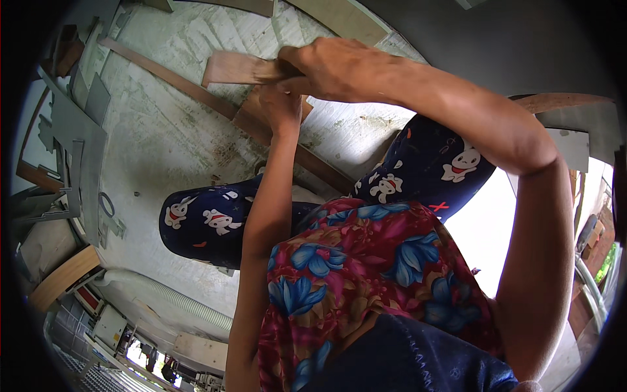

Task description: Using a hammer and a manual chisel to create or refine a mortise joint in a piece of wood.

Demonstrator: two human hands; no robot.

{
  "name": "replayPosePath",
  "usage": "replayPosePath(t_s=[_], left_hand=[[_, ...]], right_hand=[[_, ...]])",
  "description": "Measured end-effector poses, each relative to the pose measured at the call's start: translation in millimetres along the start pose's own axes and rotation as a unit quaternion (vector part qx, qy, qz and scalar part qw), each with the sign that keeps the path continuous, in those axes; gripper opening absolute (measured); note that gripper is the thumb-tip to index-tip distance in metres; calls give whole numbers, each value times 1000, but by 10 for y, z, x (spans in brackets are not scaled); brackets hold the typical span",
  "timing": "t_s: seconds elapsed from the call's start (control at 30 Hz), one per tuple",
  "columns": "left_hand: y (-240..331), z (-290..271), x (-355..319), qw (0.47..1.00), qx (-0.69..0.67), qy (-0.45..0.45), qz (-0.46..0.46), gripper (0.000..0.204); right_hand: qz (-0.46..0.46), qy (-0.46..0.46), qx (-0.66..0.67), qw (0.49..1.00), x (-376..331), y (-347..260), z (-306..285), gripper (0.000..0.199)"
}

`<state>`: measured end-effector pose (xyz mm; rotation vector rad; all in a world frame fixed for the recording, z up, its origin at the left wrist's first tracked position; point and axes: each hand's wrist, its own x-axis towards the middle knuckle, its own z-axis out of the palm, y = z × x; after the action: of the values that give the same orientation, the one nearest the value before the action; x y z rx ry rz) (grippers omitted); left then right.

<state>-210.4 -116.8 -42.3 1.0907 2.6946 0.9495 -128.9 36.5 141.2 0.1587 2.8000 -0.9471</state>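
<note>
My right hand is closed round one end of a flat brown wooden piece, which is smeared by motion and reaches out to the left. Just below it, my left hand is closed, its fingertips partly covered by the right hand. What the left fingers hold, if anything, is hidden. Beneath the left hand lies a brown board, set across a long narrow wooden strip. That strip runs slantwise from the far left to between my legs.
I sit with both knees bent over a stained pale surface. Grey flat offcuts crowd the left side, with a ring-shaped piece near them. A ribbed hose runs at lower left. Boards lie along the far edge.
</note>
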Motion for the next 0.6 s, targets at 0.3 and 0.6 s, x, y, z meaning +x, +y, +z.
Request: replayPosePath(t_s=[0.3, 0.6], left_hand=[[160, -106, -16, 990, -67, 75, -100, 29], [125, -64, -17, 993, -66, 67, -77, 29]], right_hand=[[-78, 75, 75, 991, -82, -160, -239, 46], [-36, 35, 57, 997, -74, -41, -194, 44]])
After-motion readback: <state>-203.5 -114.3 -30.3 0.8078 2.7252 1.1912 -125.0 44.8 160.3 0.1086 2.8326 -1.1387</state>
